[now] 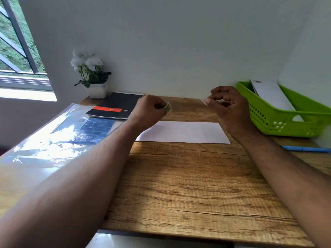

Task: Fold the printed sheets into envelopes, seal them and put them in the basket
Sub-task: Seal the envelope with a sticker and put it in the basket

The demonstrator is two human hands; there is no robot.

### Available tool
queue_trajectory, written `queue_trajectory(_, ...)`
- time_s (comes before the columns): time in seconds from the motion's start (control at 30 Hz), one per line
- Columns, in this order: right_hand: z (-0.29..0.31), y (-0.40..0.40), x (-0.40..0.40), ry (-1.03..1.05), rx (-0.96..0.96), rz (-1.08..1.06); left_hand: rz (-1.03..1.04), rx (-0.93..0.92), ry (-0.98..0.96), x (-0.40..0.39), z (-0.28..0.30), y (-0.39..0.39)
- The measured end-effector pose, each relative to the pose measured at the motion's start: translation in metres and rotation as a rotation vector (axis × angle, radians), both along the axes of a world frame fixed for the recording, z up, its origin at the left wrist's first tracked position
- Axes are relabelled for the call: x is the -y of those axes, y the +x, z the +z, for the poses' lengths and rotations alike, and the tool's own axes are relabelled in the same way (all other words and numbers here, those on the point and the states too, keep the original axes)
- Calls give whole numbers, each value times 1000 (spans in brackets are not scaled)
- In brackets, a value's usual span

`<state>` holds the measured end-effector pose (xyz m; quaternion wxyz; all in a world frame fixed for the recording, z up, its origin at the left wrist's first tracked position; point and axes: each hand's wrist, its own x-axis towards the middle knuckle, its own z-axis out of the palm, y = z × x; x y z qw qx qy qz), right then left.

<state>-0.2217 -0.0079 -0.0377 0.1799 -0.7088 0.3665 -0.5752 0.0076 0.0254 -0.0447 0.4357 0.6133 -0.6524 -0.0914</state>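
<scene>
A folded white sheet (184, 131) lies flat on the wooden desk (188, 185), past the middle. Above its left end my left hand (152, 110) is curled round a small roll of clear tape (168, 107). My right hand (231, 106) hovers above the sheet's right end and pinches a short strip of tape (204, 101) between thumb and fingertips. A green plastic basket (279, 113) stands at the right and holds a white envelope (270, 94) leaning inside it.
A black notebook with a red band (114, 106) and a white pot of white flowers (93, 77) stand at the back left. A glossy plastic packet (53, 136) covers the desk's left side. A blue pen (308, 149) lies right, before the basket.
</scene>
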Motion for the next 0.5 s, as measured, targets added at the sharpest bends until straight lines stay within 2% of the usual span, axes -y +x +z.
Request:
queue_trajectory(0.17,0,-2,0,37,-21,52,126,189,119,4,-5,16)
queue_trajectory(0.27,2,-1,-2,-23,-56,51,227,295,46,4,1,9)
queue_trajectory(0.3,3,0,-5,-97,-109,54,238,240,-1,3,4,3)
queue_trajectory(0.33,3,1,-8,-198,-183,58,205,92,-20,0,8,-4)
queue_trajectory(0.4,4,5,-14,-415,-368,43,29,-306,97,-9,14,-22)
queue_trajectory(0.43,4,8,-16,-497,-451,24,-60,-443,188,-14,16,-29)
queue_trajectory(0.5,4,11,-17,-604,-563,-9,-180,-602,288,-18,18,-36)
